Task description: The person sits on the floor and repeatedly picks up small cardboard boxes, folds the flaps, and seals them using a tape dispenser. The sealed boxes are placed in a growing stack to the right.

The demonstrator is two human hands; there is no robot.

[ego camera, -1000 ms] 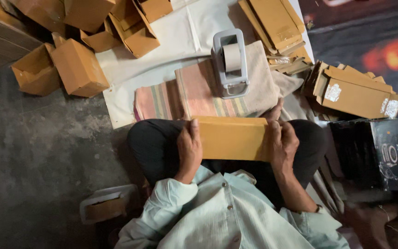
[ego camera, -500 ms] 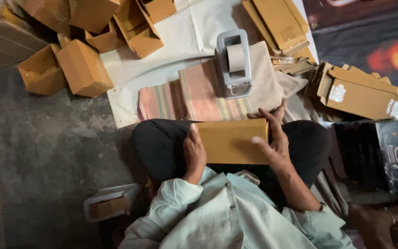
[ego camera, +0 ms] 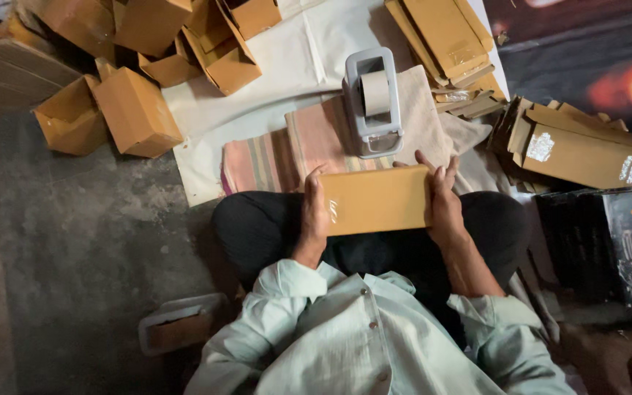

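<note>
A flat brown cardboard piece point(ego camera: 376, 200) lies across my lap, held at both ends. My left hand point(ego camera: 314, 212) grips its left edge, thumb on top. My right hand point(ego camera: 442, 197) clasps its right edge with fingers spread over the far corner. Just beyond the cardboard, a grey tape dispenser point(ego camera: 371, 102) with a roll of tape stands on a striped cloth point(ego camera: 279, 150).
Assembled brown boxes point(ego camera: 134, 110) are piled at the upper left on a white sheet point(ego camera: 287, 58). Flat cardboard blanks lie stacked at the top right point(ego camera: 444, 33) and at the right point(ego camera: 576, 146). A dark printed box point(ego camera: 612, 241) sits by my right knee, a small tray point(ego camera: 177, 333) near my left hip.
The cardboard piece has become shorter between my hands, as if folded. My hands have come closer together. The view has shifted slightly.
</note>
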